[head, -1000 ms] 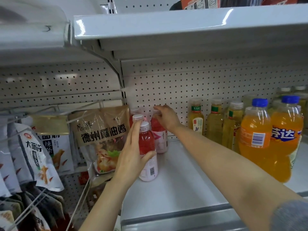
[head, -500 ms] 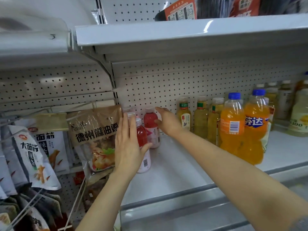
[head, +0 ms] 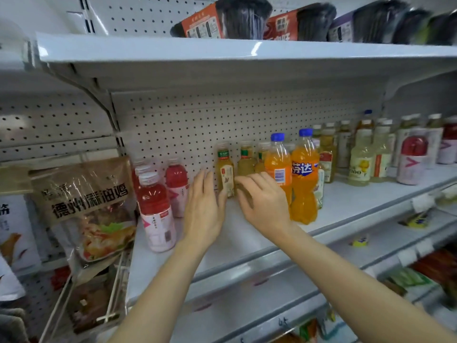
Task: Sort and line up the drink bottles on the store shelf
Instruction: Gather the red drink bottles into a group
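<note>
On the white shelf (head: pixel 247 243) stand three red drink bottles at the left: one in front (head: pixel 154 209), one behind it (head: pixel 176 184) and a third partly hidden (head: pixel 138 169). To their right is a row of yellow tea bottles, the nearest (head: pixel 225 172) between my hands. My left hand (head: pixel 202 209) is upright with straight fingers, its thumb by the bottle's lower left. My right hand (head: pixel 263 204) has loosely bent fingers at the bottle's lower right. Neither hand closes round it. Two orange soda bottles (head: pixel 278 167) (head: pixel 304 179) stand just right of my right hand.
Snack bags (head: pixel 84 206) hang on hooks to the left of the shelf. The upper shelf (head: pixel 222 58) juts out overhead. Several pale and red bottles (head: pixel 361 159) (head: pixel 413 159) fill the right end. Price tags (head: pixel 420 201) line the front rail.
Both hands have left the red bottles and moved right to the nearest yellow tea bottle. The view has swung to the right, showing more bottles.
</note>
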`<move>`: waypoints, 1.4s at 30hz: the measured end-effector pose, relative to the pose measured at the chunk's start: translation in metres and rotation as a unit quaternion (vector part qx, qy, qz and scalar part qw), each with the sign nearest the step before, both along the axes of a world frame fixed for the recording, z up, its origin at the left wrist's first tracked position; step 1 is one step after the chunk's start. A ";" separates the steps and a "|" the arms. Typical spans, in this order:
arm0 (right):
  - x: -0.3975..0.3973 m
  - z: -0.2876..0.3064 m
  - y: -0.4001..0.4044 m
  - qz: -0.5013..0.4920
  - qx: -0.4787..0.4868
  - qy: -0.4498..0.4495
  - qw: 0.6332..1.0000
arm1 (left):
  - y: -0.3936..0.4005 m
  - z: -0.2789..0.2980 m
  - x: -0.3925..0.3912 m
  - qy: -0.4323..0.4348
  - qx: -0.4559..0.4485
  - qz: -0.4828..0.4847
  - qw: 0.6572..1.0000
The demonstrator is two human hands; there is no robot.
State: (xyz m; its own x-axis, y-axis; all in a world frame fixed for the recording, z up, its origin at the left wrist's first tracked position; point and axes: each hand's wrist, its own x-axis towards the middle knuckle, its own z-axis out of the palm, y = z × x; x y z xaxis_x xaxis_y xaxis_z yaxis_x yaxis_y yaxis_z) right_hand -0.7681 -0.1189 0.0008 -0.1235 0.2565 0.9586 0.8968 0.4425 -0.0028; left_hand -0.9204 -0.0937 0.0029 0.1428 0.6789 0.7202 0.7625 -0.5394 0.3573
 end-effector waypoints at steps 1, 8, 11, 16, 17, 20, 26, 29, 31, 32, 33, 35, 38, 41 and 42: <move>0.011 -0.003 -0.005 0.002 0.026 0.024 0.999 | -0.003 -0.002 0.011 -0.011 -0.012 -0.022 1.000; 0.100 -0.023 -0.008 -0.051 0.009 0.210 0.976 | -0.014 -0.006 0.085 -0.070 -0.111 -0.093 0.987; 0.123 -0.031 0.002 -0.046 -0.118 0.310 0.942 | -0.014 -0.009 0.118 -0.143 -0.164 -0.094 0.972; 0.137 -0.036 0.021 0.038 -0.243 0.393 0.886 | -0.007 -0.011 0.165 -0.250 -0.168 -0.038 0.953; 0.138 -0.036 0.025 0.043 -0.247 0.393 0.885 | -0.005 -0.010 0.170 -0.264 -0.164 -0.024 0.950; 0.138 -0.033 0.035 0.028 -0.241 0.402 0.883 | -0.001 -0.009 0.179 -0.294 -0.144 -0.016 0.945; 0.135 -0.029 0.038 0.037 -0.227 0.445 0.866 | 0.014 -0.011 0.179 -0.334 -0.136 -0.046 0.931; 0.140 -0.028 0.025 0.061 -0.219 0.465 0.856 | 0.016 -0.013 0.177 -0.387 -0.134 -0.084 0.908; 0.146 -0.028 0.017 0.065 -0.211 0.472 0.854 | 0.012 -0.008 0.180 -0.407 -0.140 -0.105 0.897; 0.150 -0.027 0.012 0.065 -0.206 0.475 0.853 | 0.010 -0.005 0.184 -0.409 -0.144 -0.117 0.893; 0.154 -0.026 0.008 0.065 -0.200 0.480 0.852 | 0.006 -0.002 0.189 -0.407 -0.146 -0.132 0.892; 0.163 -0.022 -0.001 0.070 -0.185 0.499 0.844 | -0.002 0.004 0.201 -0.396 -0.136 -0.166 0.893; 0.180 -0.016 -0.016 0.077 -0.163 0.506 0.844 | -0.015 0.008 0.224 -0.372 -0.136 -0.206 0.895; 0.208 -0.011 -0.032 0.078 -0.150 0.504 0.847 | -0.027 0.012 0.254 -0.359 -0.142 -0.237 0.892; 0.219 -0.011 -0.038 0.083 -0.150 0.505 0.846 | -0.031 0.013 0.266 -0.360 -0.141 -0.248 0.888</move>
